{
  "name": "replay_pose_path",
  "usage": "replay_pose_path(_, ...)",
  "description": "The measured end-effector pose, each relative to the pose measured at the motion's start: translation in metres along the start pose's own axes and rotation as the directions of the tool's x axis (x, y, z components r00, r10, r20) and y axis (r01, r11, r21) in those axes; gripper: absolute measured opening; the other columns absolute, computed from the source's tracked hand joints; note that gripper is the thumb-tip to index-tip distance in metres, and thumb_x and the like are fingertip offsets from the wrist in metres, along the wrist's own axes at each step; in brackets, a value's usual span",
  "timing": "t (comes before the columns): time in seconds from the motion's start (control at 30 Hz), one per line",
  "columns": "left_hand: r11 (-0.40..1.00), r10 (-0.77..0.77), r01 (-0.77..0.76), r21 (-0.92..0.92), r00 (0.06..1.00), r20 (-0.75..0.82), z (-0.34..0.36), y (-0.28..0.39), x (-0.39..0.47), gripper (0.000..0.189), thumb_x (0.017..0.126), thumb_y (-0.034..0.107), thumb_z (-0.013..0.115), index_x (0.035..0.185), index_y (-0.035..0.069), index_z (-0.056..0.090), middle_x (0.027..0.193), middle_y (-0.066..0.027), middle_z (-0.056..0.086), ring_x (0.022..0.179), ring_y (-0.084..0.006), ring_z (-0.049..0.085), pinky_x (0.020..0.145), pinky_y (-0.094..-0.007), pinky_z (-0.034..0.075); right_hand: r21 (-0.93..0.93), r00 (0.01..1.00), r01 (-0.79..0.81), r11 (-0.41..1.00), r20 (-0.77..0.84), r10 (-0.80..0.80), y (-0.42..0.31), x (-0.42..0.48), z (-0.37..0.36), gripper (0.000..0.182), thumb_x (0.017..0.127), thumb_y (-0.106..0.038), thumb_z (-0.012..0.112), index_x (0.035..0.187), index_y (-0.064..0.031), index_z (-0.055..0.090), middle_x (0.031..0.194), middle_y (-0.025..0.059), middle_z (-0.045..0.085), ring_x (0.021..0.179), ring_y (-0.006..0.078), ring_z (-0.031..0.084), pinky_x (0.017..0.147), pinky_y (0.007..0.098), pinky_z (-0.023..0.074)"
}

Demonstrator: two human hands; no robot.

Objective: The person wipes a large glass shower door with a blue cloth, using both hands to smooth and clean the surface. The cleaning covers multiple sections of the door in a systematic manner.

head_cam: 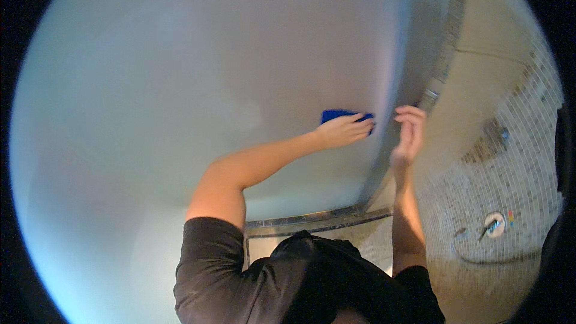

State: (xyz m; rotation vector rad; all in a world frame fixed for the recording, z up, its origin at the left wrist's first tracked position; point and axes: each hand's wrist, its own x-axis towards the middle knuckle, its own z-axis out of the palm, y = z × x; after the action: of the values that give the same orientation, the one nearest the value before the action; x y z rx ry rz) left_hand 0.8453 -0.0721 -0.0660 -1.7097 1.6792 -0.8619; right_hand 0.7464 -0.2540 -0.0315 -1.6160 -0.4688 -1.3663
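Observation:
A large frosted glass panel (202, 81) fills the left and middle of the view. My left hand (344, 131) holds a blue cloth or sponge (331, 115) against this panel, fingers spread over it, close to the panel's right side. Beside the dark strip (418, 54) along that side is my right hand (409, 132), raised with its fingers bent towards the glass. Nothing shows in its fingers. Whether it touches or grips the edge there cannot be told.
At the right is a wall of small mosaic tiles (531, 166) with a round shower control (495, 225) and a hose (490, 262). A small metal fitting (431, 95) sits above my right hand. Dark edging (306, 219) runs along the panel's lower end.

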Motion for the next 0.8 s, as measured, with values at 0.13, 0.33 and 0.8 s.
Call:
replay_pose_path(0.13,0.94,-0.315,0.341,0.005,0.874,-0.37,-0.021,-0.067,0.017,0.035,0.087,0.021,0.053,0.118,0.006,0.06,0.14,-0.0088,0.051,0.133,-0.0241,0.044,0.111,-0.0419,0.032,-0.003,0.997,-0.056,0.998,-0.047,0.056,0.004,-0.01,0.009,0.022,0.097,-0.018,0.043,0.091,-0.0029,0.057,0.105,0.0136,0.059,0.1,0.0265,0.054,0.093,0.0382,0.0408)
replay_pose_path(0.33,0.929,-0.298,0.344,0.137,0.914,-0.276,0.015,0.001,0.003,0.031,0.084,0.022,0.055,0.11,0.008,0.065,0.13,-0.0065,0.058,0.124,-0.0243,0.049,0.111,-0.0429,0.031,0.107,0.999,-0.042,0.993,-0.024,0.044,0.028,-0.05,0.06,0.023,0.098,-0.021,0.044,0.092,-0.0025,0.055,0.104,0.0133,0.055,0.099,0.0269,0.052,0.092,0.0397,0.0403)
replay_pose_path(0.8,0.899,-0.42,0.363,-0.245,0.873,-0.246,0.123,0.168,-0.203,0.016,0.077,0.014,0.062,0.09,0.01,0.07,0.116,-0.002,0.063,0.118,-0.0211,0.051,0.113,-0.0379,0.032,0.042,0.92,0.038,0.998,0.389,-0.052,0.052,-0.275,0.205,0.013,0.091,-0.013,0.051,0.102,-0.0056,0.055,0.109,0.0134,0.055,0.103,0.0293,0.046,0.09,0.0435,0.0319)
